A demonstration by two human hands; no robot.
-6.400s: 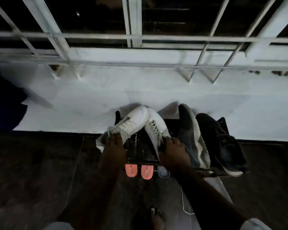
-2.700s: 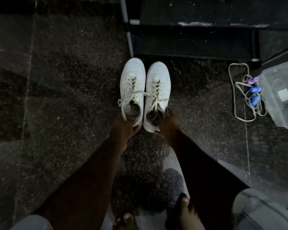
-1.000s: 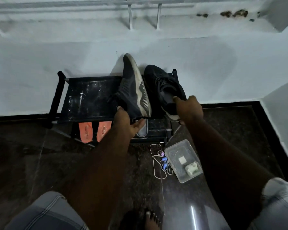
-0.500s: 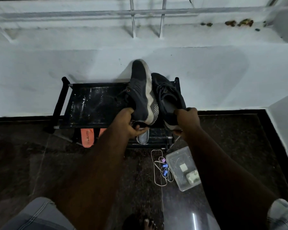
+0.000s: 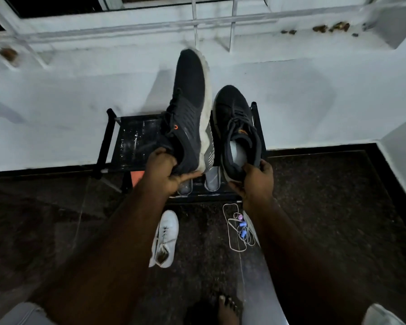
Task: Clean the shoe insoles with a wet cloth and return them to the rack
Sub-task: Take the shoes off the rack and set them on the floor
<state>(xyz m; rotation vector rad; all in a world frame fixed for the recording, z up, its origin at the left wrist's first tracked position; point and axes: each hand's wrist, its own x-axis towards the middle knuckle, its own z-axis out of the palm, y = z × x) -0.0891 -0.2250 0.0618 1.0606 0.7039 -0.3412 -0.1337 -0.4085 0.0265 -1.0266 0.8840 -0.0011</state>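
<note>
Insoles: the only one I can see is a pale insole (image 5: 236,152) inside the right dark shoe (image 5: 238,132), visible through the collar opening; none is out yet.
Left hand (image 5: 165,171): fingers curled round the heel of the left dark shoe (image 5: 190,113), gripping it; thumb lies under the sole edge.
Right hand (image 5: 256,180): clamped on the heel of the right dark shoe, fingers over the collar rim.
Long axis: both shoes run heel at 6 o'clock to toe at 12 o'clock, away from my grips; left shoe is rolled onto its side, pale sole facing 3 o'clock, so its opening is hidden.
Position: both shoes held above the black rack (image 5: 136,141), side by side, soles nearly touching.
Nearer hand: my right hand sits at the exposed insole's heel end; judged best placed to pull it.
Appearance: dark knit uppers, off-white soles, small orange accents.
Floor: one white shoe (image 5: 164,238) at 6 o'clock of the rack.
Cloth: not in view.
</note>
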